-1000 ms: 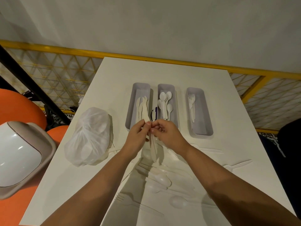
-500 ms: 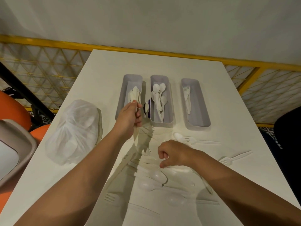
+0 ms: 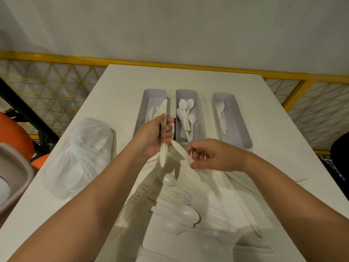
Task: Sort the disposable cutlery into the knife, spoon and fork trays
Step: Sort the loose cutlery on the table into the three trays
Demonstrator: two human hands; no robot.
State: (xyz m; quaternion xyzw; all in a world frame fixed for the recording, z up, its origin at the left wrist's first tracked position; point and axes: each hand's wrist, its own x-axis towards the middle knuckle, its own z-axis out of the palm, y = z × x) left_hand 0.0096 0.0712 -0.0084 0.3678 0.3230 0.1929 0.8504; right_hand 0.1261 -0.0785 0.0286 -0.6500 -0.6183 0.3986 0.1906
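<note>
The left hand has its grip clamped on a bunch of cream plastic knives, held upright over the near end of the grey knife tray. The right hand pinches one more cream knife, tilted toward the left hand. Loose white plastic cutlery (spoons and forks mostly) lies heaped on the white tabletop near the person.

Prob. a canteen/staging corner: white table, yellow mesh railing, orange chair.
</note>
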